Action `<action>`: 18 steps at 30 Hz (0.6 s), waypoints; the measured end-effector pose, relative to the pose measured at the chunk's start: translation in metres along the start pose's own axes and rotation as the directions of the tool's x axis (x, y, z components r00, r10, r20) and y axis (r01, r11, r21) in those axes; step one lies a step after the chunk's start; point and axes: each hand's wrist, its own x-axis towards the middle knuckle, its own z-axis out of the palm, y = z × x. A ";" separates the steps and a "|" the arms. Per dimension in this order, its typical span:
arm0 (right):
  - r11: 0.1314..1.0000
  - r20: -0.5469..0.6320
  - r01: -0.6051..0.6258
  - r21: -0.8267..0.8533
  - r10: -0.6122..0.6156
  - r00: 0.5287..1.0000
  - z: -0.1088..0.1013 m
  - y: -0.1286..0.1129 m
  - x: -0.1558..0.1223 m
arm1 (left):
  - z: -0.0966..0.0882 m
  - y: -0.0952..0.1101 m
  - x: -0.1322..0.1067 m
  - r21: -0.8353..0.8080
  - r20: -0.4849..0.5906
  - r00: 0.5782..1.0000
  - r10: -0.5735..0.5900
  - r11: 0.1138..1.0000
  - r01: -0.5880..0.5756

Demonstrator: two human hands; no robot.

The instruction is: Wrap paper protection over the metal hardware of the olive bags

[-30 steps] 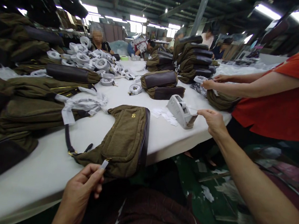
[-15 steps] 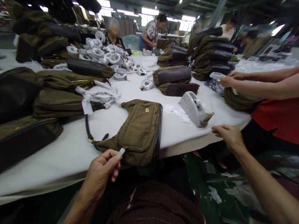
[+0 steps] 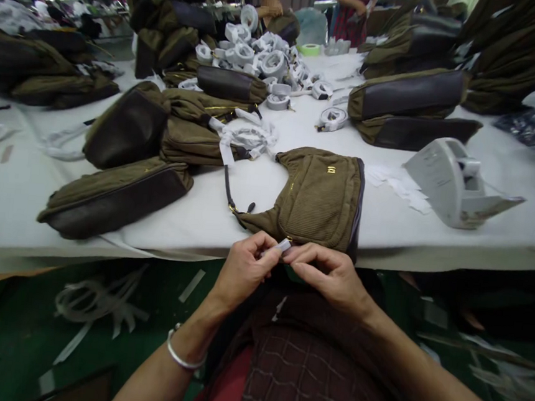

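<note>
An olive corduroy bag (image 3: 317, 195) with a dark trim lies at the near edge of the white table (image 3: 5, 202). My left hand (image 3: 245, 270) pinches a small white wrapped zipper pull (image 3: 283, 245) at the bag's near edge. My right hand (image 3: 330, 278) meets it from the right, fingers closed on the same small white piece, apparently with a bit of tape I cannot make out. Both hands sit just below the table edge, above my plaid lap.
A grey tape dispenser (image 3: 456, 183) stands at the right, with white paper scraps (image 3: 400, 184) beside it. More olive bags (image 3: 118, 197) lie left and behind. White wrapped rolls (image 3: 256, 59) are heaped at the back. Other people work at the far end.
My right hand came back from the tape dispenser to join my left hand at the zipper pull. The view dropped and moved closer to the bag.
</note>
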 end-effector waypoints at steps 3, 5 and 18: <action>0.989 -0.006 -0.025 -0.146 0.025 1.000 -0.022 0.007 0.004 | 0.009 -0.006 0.003 -0.015 0.039 0.999 -0.012 1.000 0.012; 0.989 -0.039 -0.083 -0.125 0.079 0.996 -0.026 0.004 0.002 | 0.013 -0.008 0.006 -0.037 0.022 0.999 -0.024 0.999 0.025; 0.882 -0.229 -0.337 0.330 0.421 0.877 0.012 0.027 -0.001 | 0.013 -0.014 0.007 -0.074 0.036 0.998 -0.045 0.996 0.048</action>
